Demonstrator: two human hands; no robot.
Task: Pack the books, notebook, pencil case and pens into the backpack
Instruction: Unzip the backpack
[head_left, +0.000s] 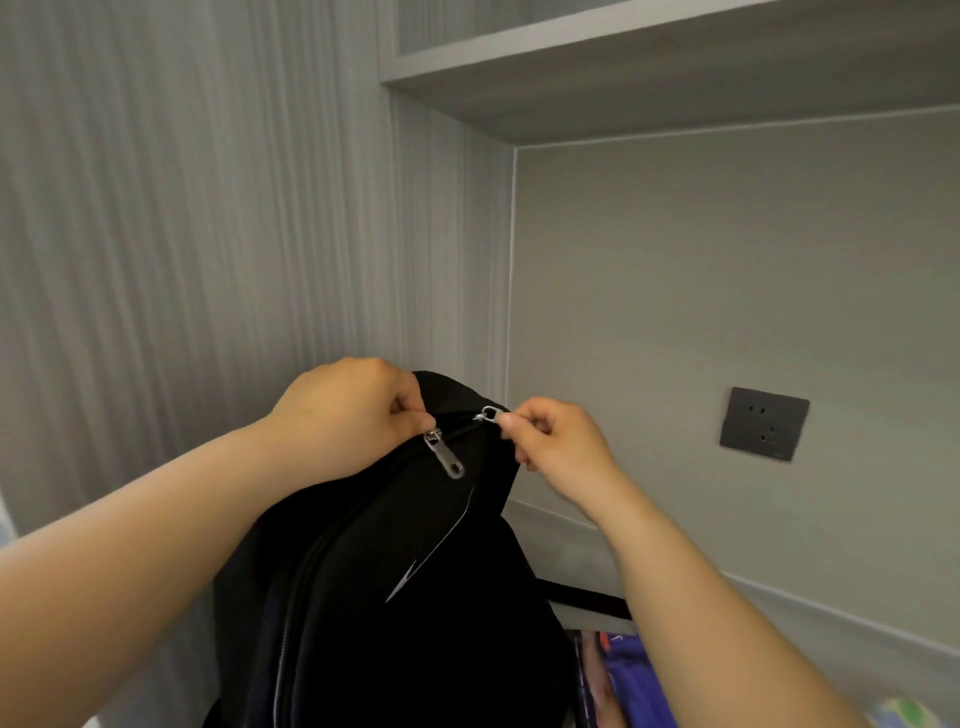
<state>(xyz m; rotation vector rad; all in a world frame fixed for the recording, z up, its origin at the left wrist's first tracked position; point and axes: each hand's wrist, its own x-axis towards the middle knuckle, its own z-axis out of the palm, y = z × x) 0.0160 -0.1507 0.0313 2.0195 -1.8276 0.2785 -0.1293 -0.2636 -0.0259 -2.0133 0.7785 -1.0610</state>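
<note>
On my screen the right hand (558, 441) pinches a small silver zipper pull (490, 414) between thumb and forefinger, the other fingers curled in, right at the top of the black backpack (415, 597). The left hand (348, 415) grips the top edge of the bag just across the zip line, fingers closed tight on the fabric. Below its fingertips a second pull (445, 457) hangs loose and slanted. The backpack stands upright between both forearms, close to the corner where the wood-grain panel (182, 234) meets the grey wall. A book (628, 680) with a blue-purple cover lies low beside the bag, partly hidden by the right forearm. I can see a dark wall socket (763, 423) further right and a shelf (649, 62) overhead.
</note>
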